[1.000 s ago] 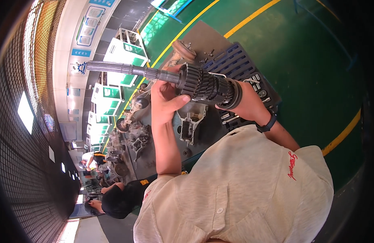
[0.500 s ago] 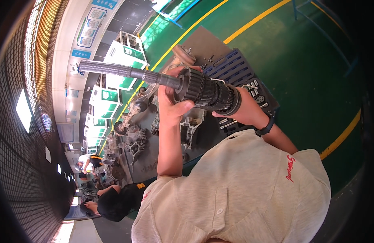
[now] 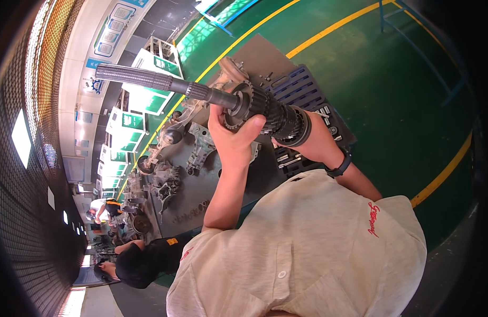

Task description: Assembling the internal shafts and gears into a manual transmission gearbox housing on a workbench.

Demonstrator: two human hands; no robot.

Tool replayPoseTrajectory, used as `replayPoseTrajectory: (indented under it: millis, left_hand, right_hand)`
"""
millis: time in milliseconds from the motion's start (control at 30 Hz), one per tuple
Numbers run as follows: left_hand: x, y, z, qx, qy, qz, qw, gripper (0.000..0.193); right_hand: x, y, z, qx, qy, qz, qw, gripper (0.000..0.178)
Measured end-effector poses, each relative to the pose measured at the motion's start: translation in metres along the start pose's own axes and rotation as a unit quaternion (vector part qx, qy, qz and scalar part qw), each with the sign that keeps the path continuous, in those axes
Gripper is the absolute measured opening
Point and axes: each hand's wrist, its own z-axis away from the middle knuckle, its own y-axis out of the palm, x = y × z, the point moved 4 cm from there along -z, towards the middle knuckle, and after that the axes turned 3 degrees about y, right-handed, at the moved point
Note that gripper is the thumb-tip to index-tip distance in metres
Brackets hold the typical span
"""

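Both my hands hold up a gear shaft (image 3: 265,109), a long dark metal shaft with several toothed gears stacked on it. Its bare splined end (image 3: 133,77) sticks out to the upper left. My left hand (image 3: 234,132) grips the shaft at the largest gear, thumb on the near side and the other fingers mostly hidden behind. Around the right-hand end of the gear stack curls my right hand (image 3: 320,141), with a dark band on its wrist. Below the shaft lies a grey workbench (image 3: 257,50) with metal parts on it.
A dark blue socket case (image 3: 302,87) with silver sockets (image 3: 323,112) lies open behind my right hand. Metal housings (image 3: 201,145) and other gearbox parts (image 3: 164,182) spread over the bench to the left. A person in dark clothing (image 3: 143,261) is at the lower left.
The splined end has swung nearer and slightly up to the left. My left thumb has lifted and lies differently against the gear. My right hand keeps its grip.
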Motion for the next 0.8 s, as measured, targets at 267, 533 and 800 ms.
replayPoseTrajectory:
  millis: [267,533,800]
  left_hand:
    - [-0.004,0.002,-0.015,0.175,0.007,0.15,0.973,0.087]
    - [-0.005,-0.01,-0.009,0.133,-0.027,0.159,0.978,0.086]
    - [-0.006,-0.04,0.015,0.031,-0.011,0.146,0.989,0.082]
  right_hand:
    - [0.002,0.012,-0.001,0.088,-0.006,-0.032,0.996,0.049]
    - [0.005,0.03,-0.003,0.119,0.029,-0.093,0.988,0.055]
    - [0.002,0.059,-0.008,0.143,0.022,-0.046,0.988,0.065]
